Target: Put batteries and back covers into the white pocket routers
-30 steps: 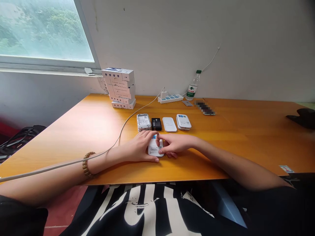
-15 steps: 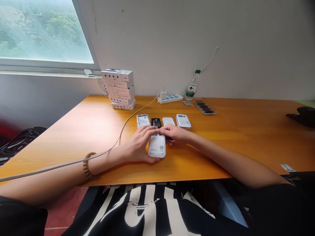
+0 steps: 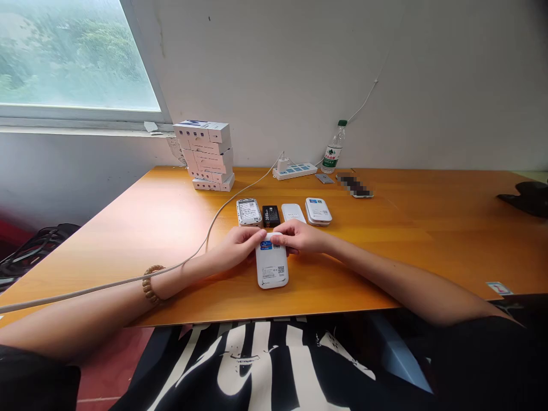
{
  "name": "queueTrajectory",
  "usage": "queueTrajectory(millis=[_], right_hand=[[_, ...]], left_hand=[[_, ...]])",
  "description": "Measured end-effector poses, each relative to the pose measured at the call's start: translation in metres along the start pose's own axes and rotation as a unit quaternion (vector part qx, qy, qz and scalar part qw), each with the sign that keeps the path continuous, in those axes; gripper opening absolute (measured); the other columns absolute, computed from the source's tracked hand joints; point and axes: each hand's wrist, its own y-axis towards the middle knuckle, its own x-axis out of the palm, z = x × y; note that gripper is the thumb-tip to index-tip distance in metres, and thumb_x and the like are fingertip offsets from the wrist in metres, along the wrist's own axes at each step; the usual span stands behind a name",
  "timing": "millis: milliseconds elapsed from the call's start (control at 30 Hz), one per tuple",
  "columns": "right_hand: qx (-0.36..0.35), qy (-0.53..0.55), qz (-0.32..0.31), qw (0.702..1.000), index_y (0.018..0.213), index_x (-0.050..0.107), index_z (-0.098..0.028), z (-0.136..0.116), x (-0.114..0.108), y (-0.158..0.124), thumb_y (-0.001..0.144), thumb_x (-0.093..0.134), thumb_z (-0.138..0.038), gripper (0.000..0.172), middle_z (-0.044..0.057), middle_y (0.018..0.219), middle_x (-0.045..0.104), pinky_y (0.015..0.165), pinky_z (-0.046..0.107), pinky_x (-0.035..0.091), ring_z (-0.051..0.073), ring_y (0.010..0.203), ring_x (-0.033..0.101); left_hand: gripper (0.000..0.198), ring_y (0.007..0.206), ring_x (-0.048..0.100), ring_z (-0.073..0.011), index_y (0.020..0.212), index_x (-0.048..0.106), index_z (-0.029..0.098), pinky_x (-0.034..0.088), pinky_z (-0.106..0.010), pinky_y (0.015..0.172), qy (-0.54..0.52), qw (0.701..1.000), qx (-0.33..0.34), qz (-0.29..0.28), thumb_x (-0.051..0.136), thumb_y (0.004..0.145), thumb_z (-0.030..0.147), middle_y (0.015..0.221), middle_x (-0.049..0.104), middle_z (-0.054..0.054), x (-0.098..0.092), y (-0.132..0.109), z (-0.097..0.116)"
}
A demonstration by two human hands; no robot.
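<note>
Tabletop (image 3: 406,211) — QR-labelled white router (image 3: 272,268) between left hand (image 3: 233,249), right hand (image 3: 299,237)

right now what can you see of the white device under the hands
The white device is a smooth rounded rectangle, plastic-looking, lying flat on the orange table with its long side pointing away. Its label shows a blue logo, small print and a QR code. The left hand and right hand touch its far end.

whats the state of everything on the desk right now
white pocket router: flat on the table, label up
left hand: fingers at the router's top left corner
right hand: fingers on the router's top edge
black battery: lying flat
power strip: charger plugged in
water bottle: upright, capped
white boxes: stacked unevenly
</note>
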Motion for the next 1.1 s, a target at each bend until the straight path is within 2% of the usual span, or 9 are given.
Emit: queueTrajectory(millis=[100, 233, 433, 567, 700, 867, 933, 1000, 1100], right_hand=[[-0.011, 0.006, 0.024, 1.0, 0.072, 0.061, -0.018, -0.001, 0.007, 0.001, 0.088, 0.068, -0.071, 0.056, -0.005, 0.055, 0.049, 0.045, 0.023, 0.033, 0.009, 0.048, 0.042], [-0.007, 0.025, 0.034, 0.999, 0.073, 0.061, -0.018, 0.0, 0.007, 0.002, 0.088, 0.068, -0.071, 0.056, -0.006, 0.054, 0.048, 0.045, 0.023, 0.033, 0.008, 0.047, 0.041], [0.081, 0.042, -0.081, 0.993, 0.091, 0.069, -0.015, 0.006, 0.005, 0.001, 0.082, 0.08, -0.063, 0.05, -0.002, 0.064, 0.062, 0.043, 0.021, 0.036, 0.007, 0.045, 0.046], [0.078, 0.074, -0.017, 0.994, 0.097, 0.071, -0.013, 0.009, 0.006, 0.002, 0.079, 0.083, -0.058, 0.05, -0.001, 0.069, 0.064, 0.04, 0.021, 0.033, 0.006, 0.046, 0.045], [0.062, 0.087, 0.033, 0.994, 0.093, 0.07, -0.013, 0.012, 0.006, 0.003, 0.077, 0.083, -0.061, 0.052, -0.003, 0.063, 0.059, 0.041, 0.021, 0.033, 0.007, 0.046, 0.044], [0.058, 0.057, 0.05, 0.995, 0.09, 0.067, -0.015, 0.013, 0.005, 0.006, 0.078, 0.079, -0.068, 0.055, -0.004, 0.06, 0.054, 0.041, 0.022, 0.033, 0.009, 0.046, 0.044], [0.01, -0.001, 0.131, 0.991, 0.103, 0.067, -0.016, 0.011, 0.003, 0.006, 0.081, 0.079, -0.066, 0.056, 0.002, 0.076, 0.065, 0.051, 0.025, 0.046, 0.013, 0.06, 0.057], [-0.063, -0.09, 0.23, 0.967, 0.131, 0.061, -0.019, 0.007, -0.001, 0.004, 0.081, 0.082, -0.062, 0.069, 0.012, 0.115, 0.069, 0.072, 0.033, 0.058, 0.022, 0.092, 0.067], [-0.144, -0.235, 0.229, 0.934, 0.158, 0.04, -0.024, 0.005, -0.004, 0.0, 0.074, 0.089, -0.058, 0.103, 0.02, 0.158, 0.045, 0.105, 0.051, 0.054, 0.036, 0.14, 0.051]], left_hand=[[0.054, 0.057, 0.039, -0.0109, 0.07, 0.048, 0.019, 0.031, -0.023, 0.05, 0.035, 0.999, 0.019, -0.005, 0.047, 0.103, 0.062, 0.065, 0.042, 0.004, 0.0, 0.0, 0.002], [0.055, 0.058, 0.036, -0.0107, 0.07, 0.049, 0.019, 0.029, -0.023, 0.05, 0.024, 0.999, 0.025, 0.027, 0.049, 0.101, 0.063, 0.064, 0.04, 0.004, 0.002, -0.001, 0.004], [0.059, 0.054, 0.043, -0.0107, 0.072, 0.049, 0.02, 0.036, -0.023, 0.05, -0.069, 0.992, 0.003, 0.102, 0.052, 0.098, 0.073, 0.061, 0.045, 0.003, 0.0, 0.005, -0.001], [0.063, 0.052, 0.048, -0.0119, 0.078, 0.055, 0.019, 0.039, -0.025, 0.049, -0.102, 0.993, -0.044, 0.04, 0.05, 0.094, 0.08, 0.061, 0.053, 0.001, -0.002, 0.005, -0.006], [0.062, 0.052, 0.048, -0.0116, 0.08, 0.06, 0.018, 0.034, -0.023, 0.048, -0.046, 0.997, -0.053, -0.043, 0.055, 0.092, 0.078, 0.061, 0.056, 0.0, 0.0, 0.0, -0.006], [0.062, 0.05, 0.04, -0.009, 0.072, 0.053, 0.018, 0.028, -0.023, 0.047, -0.072, 0.995, -0.062, 0.002, 0.06, 0.087, 0.079, 0.057, 0.049, 0.003, 0.001, 0.001, -0.004], [0.063, 0.05, 0.04, -0.0087, 0.074, 0.053, 0.019, 0.027, -0.022, 0.047, -0.109, 0.99, -0.083, 0.029, 0.063, 0.084, 0.08, 0.057, 0.048, 0.004, 0.001, 0.003, -0.004], [0.064, 0.049, 0.04, -0.0083, 0.075, 0.053, 0.019, 0.026, -0.022, 0.047, -0.139, 0.984, -0.097, 0.052, 0.065, 0.081, 0.081, 0.056, 0.047, 0.004, 0.0, 0.004, -0.003], [0.066, 0.047, 0.037, -0.0073, 0.074, 0.053, 0.018, 0.024, -0.022, 0.047, -0.148, 0.982, -0.108, 0.038, 0.066, 0.079, 0.083, 0.055, 0.047, 0.004, 0.001, 0.004, -0.001]])
